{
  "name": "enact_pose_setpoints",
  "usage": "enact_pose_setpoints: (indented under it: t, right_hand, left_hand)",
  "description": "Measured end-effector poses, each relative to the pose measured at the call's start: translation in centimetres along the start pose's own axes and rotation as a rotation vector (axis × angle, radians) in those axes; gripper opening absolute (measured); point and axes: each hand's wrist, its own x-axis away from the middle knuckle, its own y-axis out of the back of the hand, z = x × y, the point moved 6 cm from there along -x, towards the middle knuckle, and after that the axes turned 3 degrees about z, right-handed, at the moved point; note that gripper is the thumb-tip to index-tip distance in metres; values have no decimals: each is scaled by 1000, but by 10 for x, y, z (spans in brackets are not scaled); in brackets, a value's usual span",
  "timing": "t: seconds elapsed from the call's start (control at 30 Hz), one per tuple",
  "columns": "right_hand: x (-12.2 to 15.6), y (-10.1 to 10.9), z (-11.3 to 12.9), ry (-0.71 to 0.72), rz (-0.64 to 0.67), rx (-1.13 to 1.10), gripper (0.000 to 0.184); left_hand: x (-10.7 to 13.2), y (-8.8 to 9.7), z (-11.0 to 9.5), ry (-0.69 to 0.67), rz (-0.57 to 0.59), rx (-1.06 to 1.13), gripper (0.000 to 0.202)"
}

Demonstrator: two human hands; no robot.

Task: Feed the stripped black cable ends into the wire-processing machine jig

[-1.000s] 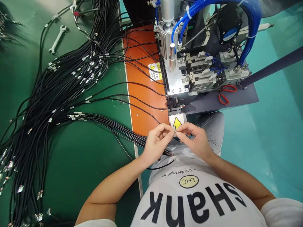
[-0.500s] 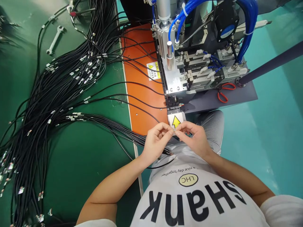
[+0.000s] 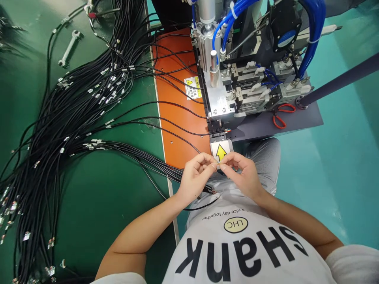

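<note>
My left hand (image 3: pixel 195 177) is closed in a pinch on the end of a black cable (image 3: pixel 180 139), which runs over the orange plate and goes out of sight behind its fingers. Fingertip to fingertip with it, my right hand (image 3: pixel 244 173) pinches the tiny wire ends (image 3: pixel 218 162) of that cable; their details are too small to make out. Just beyond the fingers lies a white plate with a yellow arrow (image 3: pixel 220 152). Below my left hand, a bundle of black cables (image 3: pixel 148 157) reaches my lap, its stripped ends (image 3: pixel 213 192) showing there.
A machine with metal cylinders (image 3: pixel 217 98) and blue air hoses (image 3: pixel 315 23) stands ahead. Red-handled scissors (image 3: pixel 280 117) lie on its base. On the green table (image 3: pixel 109 221) are a large heap of black cables (image 3: pixel 74 106) and a wrench (image 3: pixel 70 49). Several cables cross the orange plate (image 3: pixel 183 152).
Both hands keep almost the same pinch at the wire ends, with only a slight shift of the fingertips. The whole view has moved a few pixels.
</note>
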Motion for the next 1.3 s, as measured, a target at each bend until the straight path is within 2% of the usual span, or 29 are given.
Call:
enact_pose_setpoints:
  t: [0.1,0.17,0.3,0.43,0.5,0.57,0.6,0.67,0.77,0.83,1.0,1.13,1.3]
  right_hand:
    - [-1,4,1,-26,35,14,5]
    - [-2,6,4,9,33,45,7]
    - [-2,5,17,169,-24,193,3]
    - [2,5,29,346,-68,417,10]
    - [7,5,37,472,-76,563,10]
    - [10,6,41,523,-69,620,11]
    - [10,6,41,496,-54,586,11]
    - [7,7,35,354,-3,416,10]
    - [1,2,21,124,65,129,12]
    - [-1,0,17,55,81,31,11]
    - [-1,2,20,89,92,96,8]
    - [1,1,25,158,75,183,11]
    - [4,-7,22,161,50,167,13]
  left_hand:
    - [0,-1,-2,-3,-3,-6,17]
    - [1,-1,-3,-8,-5,-18,17]
    - [0,-1,-6,-31,-8,-50,18]
    - [2,-4,-9,-70,26,-135,16]
    - [6,-6,-13,-132,33,-203,13]
    - [11,-7,-20,-240,4,-312,11]
    - [13,-8,-23,-289,-7,-364,10]
    - [16,-9,-25,-324,-9,-389,9]
    - [11,-7,-21,-194,5,-235,13]
    - [8,-4,-19,-94,-7,-150,16]
    - [3,2,-18,2,-22,-70,19]
    - [2,2,-13,-6,-13,-22,17]
    - [2,2,-10,-19,-14,0,16]
